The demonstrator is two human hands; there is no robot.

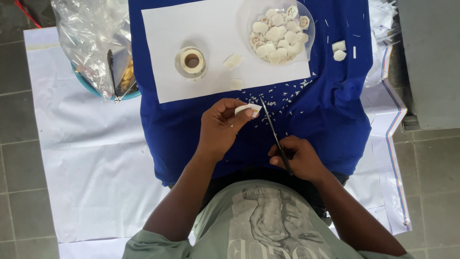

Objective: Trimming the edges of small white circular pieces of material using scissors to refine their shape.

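Small white sticker pinched in left hand; right hand grips scissors touching it.

Hidden and cut-off parts
Scissors handles sit hidden inside the right hand; far plastic bag is cropped by the edge.

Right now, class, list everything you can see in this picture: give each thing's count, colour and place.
small sticker piece: one, white, pinched in left hand
scissors: one, dark, in right hand
tape roll: one, white, on paper
paper sheet: one, white, on cloth
cloth: one, blue, over lap
bowl: one, clear, holding many cut white pieces
trimmings: many, white, scattered on cloth
plastic bag: one, clear, top left
left hand: one
right hand: one
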